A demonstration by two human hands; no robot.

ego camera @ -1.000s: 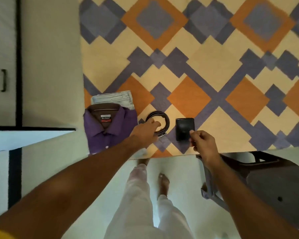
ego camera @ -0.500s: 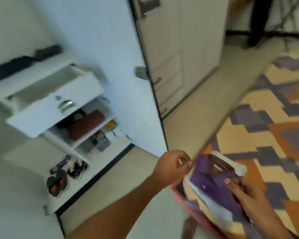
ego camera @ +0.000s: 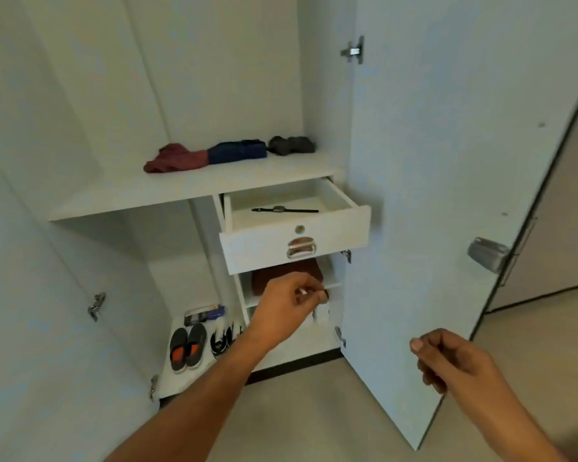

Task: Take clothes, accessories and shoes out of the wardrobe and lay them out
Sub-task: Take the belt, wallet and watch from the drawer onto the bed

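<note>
Since the earlier frames, the view has been turned from the patterned bedspread, where a purple shirt, a coiled belt and a wallet were laid out, to the open wardrobe (ego camera: pixel 447 161). A wristwatch (ego camera: pixel 282 210) is seen lying flat in the pulled-out drawer (ego camera: pixel 297 243); it is judged light, with a rigid case and a limp strap, and is best pinched at the case. Folded clothes (ego camera: pixel 207 155) are left on the shelf (ego camera: pixel 194 191) above, soft and apt to unfold unless lifted from beneath. Shoes (ego camera: pixel 187 348) are stood on the wardrobe floor. Nothing is held by either hand: the left hand (ego camera: pixel 287 303) is raised below the drawer with fingers loosely curled, and the right hand (ego camera: pixel 447 358) is kept beside the door, likewise loosely curled.
</note>
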